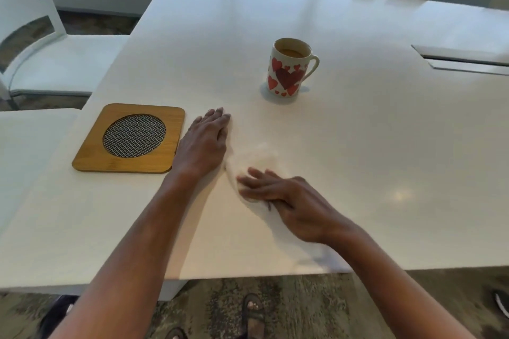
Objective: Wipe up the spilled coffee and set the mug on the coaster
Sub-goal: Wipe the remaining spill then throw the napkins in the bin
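Close to the front edge of the counter (385,146), the right hand (292,206) presses a white cloth (256,157) flat, fingers spread and gripping nothing. Wiping seems under way, and no brown stain shows around the cloth. Just beyond, the left hand (205,143) lies flat and open beside the bare coaster (91,151). Farther right, the mug (287,74) stands upright, well apart from the coaster, with open surface between. Moving it is still to do.
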